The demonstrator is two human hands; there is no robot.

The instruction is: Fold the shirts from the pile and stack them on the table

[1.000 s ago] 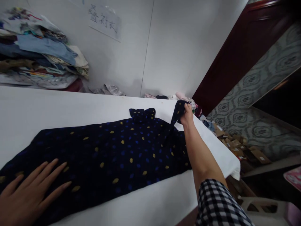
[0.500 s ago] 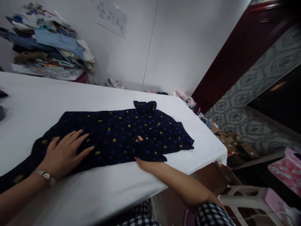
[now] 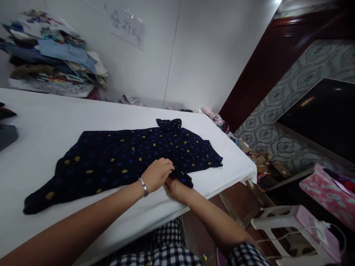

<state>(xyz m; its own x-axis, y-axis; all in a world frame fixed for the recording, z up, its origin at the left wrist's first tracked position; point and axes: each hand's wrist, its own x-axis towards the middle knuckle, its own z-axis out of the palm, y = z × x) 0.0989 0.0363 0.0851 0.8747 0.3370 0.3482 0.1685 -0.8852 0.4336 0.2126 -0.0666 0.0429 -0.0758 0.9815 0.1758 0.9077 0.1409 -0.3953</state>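
Left hand (image 3: 156, 174) moved rightward | spotted garment (image 3: 124, 155) beneath left fingers (image 3: 166, 163)

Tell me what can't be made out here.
All in the head view:
Right hand: fingertips hidden by the left hand and the navy cloth garment with yellow and blue spots.
Angular grey object: cut off by the left edge.
White plastic stool with pink seat: feet cut off by the bottom edge.

White cloth covers the surface (image 3: 83, 114) — on it a dark spotted garment (image 3: 124, 151) stretches to both sides of the left hand (image 3: 157, 173) and beyond it — with a grey object (image 3: 7, 136), partly out of view, well to that hand's left.
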